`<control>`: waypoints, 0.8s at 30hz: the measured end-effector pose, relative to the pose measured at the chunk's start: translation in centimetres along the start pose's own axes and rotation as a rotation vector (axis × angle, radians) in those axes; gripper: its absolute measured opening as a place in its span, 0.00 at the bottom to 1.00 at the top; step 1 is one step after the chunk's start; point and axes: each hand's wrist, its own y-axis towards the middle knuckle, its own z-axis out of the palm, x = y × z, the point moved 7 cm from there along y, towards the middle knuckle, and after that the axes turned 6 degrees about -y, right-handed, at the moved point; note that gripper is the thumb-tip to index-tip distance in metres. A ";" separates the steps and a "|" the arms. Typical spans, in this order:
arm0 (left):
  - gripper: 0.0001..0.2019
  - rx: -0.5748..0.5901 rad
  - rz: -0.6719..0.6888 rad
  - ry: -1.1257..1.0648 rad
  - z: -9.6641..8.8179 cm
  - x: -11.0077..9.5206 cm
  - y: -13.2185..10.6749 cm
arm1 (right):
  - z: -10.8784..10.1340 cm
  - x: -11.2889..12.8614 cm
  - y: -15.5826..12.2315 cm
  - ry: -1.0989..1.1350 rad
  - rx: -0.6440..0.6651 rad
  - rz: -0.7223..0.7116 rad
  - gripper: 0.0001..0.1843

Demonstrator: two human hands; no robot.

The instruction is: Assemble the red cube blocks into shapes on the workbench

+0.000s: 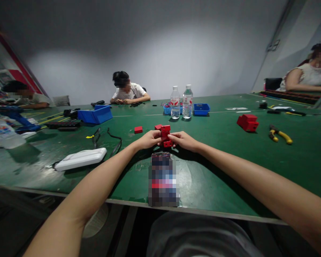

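Both my hands meet at a small red block-like part with dark holes [166, 132], held above the green table [208, 167]. From the left, my left hand [150, 139] is closed on its side, fingertips partly hidden behind it. On the other side, my right hand [183, 140] pinches its lower right edge. Just behind lies another red piece [158, 127], partly covered by my fingers and the part. A flat red block [138, 130] rests to the left. Below my hands a phone [163, 178] lies face up, its screen blurred.
Left are a white device [81, 159], a black cable [115, 137] and a blue bin [95, 114]. Two water bottles [175, 102] and a blue tray [201, 109] stand ahead. Right are a larger red block [247, 123] and yellow-handled pliers [280, 135]. Other people sit around the table.
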 end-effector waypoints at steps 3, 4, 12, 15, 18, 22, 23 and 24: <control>0.23 -0.041 -0.022 -0.011 -0.1 -0.1 0.0 | 0.2 0.9 -0.2 0.022 0.006 -0.044 0.29; 0.23 -0.069 -0.038 0.003 -0.2 0.0 0.0 | 0.3 1.1 -0.3 0.009 0.007 -0.075 0.30; 0.18 -0.223 0.126 0.330 -0.4 -0.8 -0.2 | -0.6 -0.6 0.2 -0.130 -0.071 -0.081 0.25; 0.17 -0.208 0.192 0.389 0.2 -1.8 -0.6 | -0.9 -0.7 0.2 0.032 -0.084 -0.047 0.25; 0.17 -0.188 0.268 0.385 0.6 -3.0 -0.9 | -0.9 -0.4 0.1 0.160 -0.080 -0.034 0.23; 0.15 -0.150 0.330 0.408 1.2 -4.4 -1.1 | -1.1 -0.6 -0.2 0.277 -0.120 -0.025 0.23; 0.14 -0.150 0.340 0.415 1.3 -4.7 -1.1 | -1.2 -0.7 -0.2 0.288 -0.132 -0.019 0.23; 0.14 -0.157 0.345 0.421 1.3 -4.9 -1.2 | -1.3 -0.8 -0.3 0.289 -0.140 -0.010 0.23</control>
